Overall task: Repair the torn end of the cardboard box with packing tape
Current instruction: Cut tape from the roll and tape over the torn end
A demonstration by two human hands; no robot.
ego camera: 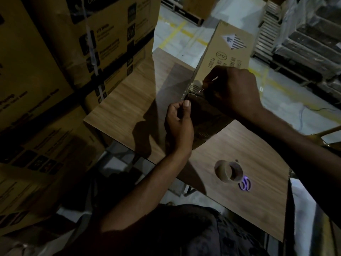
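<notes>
— Where is the cardboard box (227,50)?

— It lies on the wooden bench (125,106), with its long side going away from the person. On its top face there is a striped warning label. The near end is in shadow, and both hands are at that end.

— What does the left hand (180,121) do?

— Its fingers are curled and the thumb points up. Thumb and forefinger seem to pinch a strip of clear tape (184,96) at the left corner of the box's near end.

— And the right hand (234,91)?

— It rests on top of the box, just beyond the left hand, with the fingers curled down. A thin shiny thing shows beside the fingers. I cannot tell what it is, or whether the hand holds it.

— Is something else on the bench?

— Yes. A roll of packing tape (228,171) lies nearer to the person, well apart from the box. Just beside it are two purple loops (244,184), too blurred to name for sure.

— And around the bench?

— Large printed cartons (83,43) are stacked on the left, and pallets (295,43) stand at the far right.
</notes>
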